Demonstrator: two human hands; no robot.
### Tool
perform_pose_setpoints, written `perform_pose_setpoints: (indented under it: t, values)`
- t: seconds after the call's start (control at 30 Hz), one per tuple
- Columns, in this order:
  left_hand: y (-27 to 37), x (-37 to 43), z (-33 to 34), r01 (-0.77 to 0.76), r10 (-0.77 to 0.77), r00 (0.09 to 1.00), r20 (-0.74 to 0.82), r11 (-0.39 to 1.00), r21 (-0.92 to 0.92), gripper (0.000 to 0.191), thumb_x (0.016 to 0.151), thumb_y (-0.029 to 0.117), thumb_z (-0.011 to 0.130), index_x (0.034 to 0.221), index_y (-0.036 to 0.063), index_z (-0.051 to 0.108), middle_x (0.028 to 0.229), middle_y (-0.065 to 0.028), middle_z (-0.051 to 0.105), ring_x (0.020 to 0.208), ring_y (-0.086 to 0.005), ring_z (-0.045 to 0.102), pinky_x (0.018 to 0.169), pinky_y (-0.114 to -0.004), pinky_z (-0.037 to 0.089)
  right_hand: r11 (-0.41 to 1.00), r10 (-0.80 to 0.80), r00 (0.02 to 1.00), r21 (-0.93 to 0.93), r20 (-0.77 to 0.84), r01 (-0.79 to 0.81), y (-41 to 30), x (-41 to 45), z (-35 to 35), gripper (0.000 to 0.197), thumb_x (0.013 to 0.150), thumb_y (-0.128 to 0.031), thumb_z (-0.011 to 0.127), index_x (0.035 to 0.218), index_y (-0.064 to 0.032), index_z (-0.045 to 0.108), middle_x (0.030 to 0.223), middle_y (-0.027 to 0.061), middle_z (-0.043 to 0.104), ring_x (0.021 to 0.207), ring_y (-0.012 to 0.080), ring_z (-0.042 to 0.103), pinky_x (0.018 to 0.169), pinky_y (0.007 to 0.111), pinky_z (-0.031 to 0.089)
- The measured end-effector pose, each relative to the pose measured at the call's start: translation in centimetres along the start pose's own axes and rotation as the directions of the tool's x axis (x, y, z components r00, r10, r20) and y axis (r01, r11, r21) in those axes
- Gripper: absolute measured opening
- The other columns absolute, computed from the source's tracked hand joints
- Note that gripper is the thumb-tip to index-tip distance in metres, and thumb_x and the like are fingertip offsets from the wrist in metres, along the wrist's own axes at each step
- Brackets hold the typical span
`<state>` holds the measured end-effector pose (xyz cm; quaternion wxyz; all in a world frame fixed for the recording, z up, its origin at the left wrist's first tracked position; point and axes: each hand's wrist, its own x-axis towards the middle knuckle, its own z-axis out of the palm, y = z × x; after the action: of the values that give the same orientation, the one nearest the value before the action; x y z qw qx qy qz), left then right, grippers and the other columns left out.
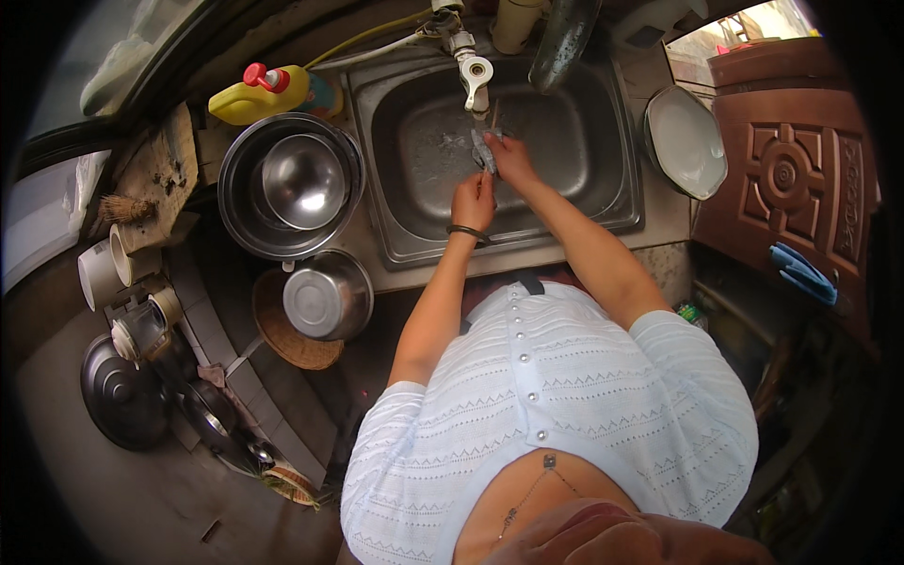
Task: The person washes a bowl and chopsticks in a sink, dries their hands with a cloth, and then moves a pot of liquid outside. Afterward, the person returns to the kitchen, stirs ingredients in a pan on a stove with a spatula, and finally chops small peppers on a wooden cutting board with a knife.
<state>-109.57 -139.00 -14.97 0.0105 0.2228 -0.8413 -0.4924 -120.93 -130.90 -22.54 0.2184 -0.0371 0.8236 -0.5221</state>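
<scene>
Under the white tap point(477, 81), my two hands meet over the stainless steel sink point(558, 162). My right hand point(512, 161) pinches a small wet grey piece point(484, 150), which looks like a cloth or scourer. It is wrapped around a thin brown stick point(496, 113) that sticks out towards the tap; whether there is more than one stick I cannot tell. My left hand point(473, 203), with a dark bangle at its wrist, is closed on the near end of the stick. Water wets the sink's bottom left of my hands.
Left of the sink sit nested steel basins point(240, 212) with a steel bowl point(304, 180), a yellow bottle point(261, 95) and a steel pot point(325, 296). On the right are a white dish point(685, 141) and a brown panelled door point(784, 169) with a blue cloth point(804, 272). A metal pipe point(563, 46) overhangs the sink.
</scene>
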Motion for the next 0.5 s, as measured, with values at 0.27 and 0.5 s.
perform_pose_setpoints:
  t: [0.27, 0.5]
  values:
    - [3.4, -1.5, -4.6, 0.687, 0.129, 0.712, 0.69, 0.071, -0.723, 0.038, 0.104, 0.037, 0.037, 0.078, 0.0133, 0.05, 0.047, 0.0073, 0.034, 0.035, -0.0041, 0.027, 0.037, -0.021, 0.024, 0.76, 0.203, 0.979, 0.63, -0.001, -0.157, -5.0, 0.0, -2.6, 0.036, 0.094, -0.038, 0.06, 0.082, -0.0049, 0.064, 0.07, -0.0008, 0.057, 0.062, 0.01, 0.05, 0.054, 0.03, 0.041]
    - [3.2, -1.4, -5.2, 0.745, 0.021, 0.667, 0.745, 0.014, -0.667, 0.039, 0.104, 0.039, 0.035, 0.075, 0.0154, 0.045, 0.046, 0.007, 0.031, 0.033, -0.0043, 0.023, 0.035, -0.02, 0.017, 0.892, 0.135, 0.989, 0.427, 0.061, -0.148, -6.0, -5.8, -1.2, 0.032, 0.096, -0.033, 0.06, 0.084, -0.004, 0.066, 0.066, -0.0042, 0.053, 0.056, 0.0056, 0.045, 0.05, 0.025, 0.037]
